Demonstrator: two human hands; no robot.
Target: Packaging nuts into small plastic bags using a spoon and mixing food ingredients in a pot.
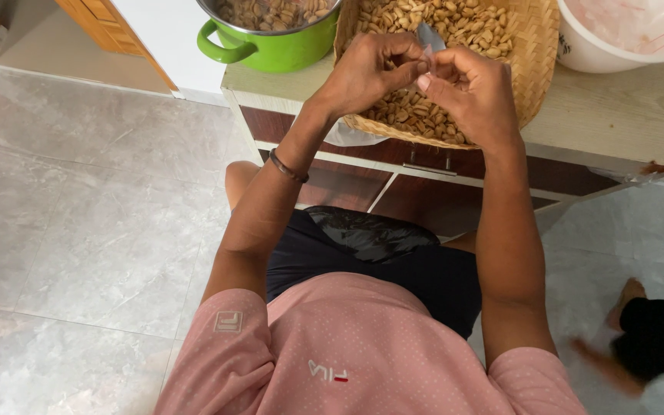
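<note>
Peanuts (424, 115) in their shells fill a woven basket (536, 54) at the top centre of the frame, and I see both hands working directly above them. I note that the left hand (366, 69) is curled, its fingertips pinched together with those of the right hand (470, 92) on one small pale item at the point where the two hands meet; I read it as a peanut, but it is too small to confirm. Both hands are therefore closed in a fine pinch, not spread flat. A dark bracelet (288, 167) circles the left wrist.

The basket rests on a pale wooden surface (616, 115) with dark drawer fronts below, in the upper right of the frame. A green pot (270, 46) with a loop handle stands just left of the basket, touching or nearly touching it, and holds more nut material. A white bowl (616, 34) sits at the upper right corner, beside the basket.

I see a pink shirt (363, 353) and dark shorts at the bottom centre. Grey floor tiles (78, 215) fill the left of the frame. Another person's blurred limb (639, 338) shows at the lower right edge.
</note>
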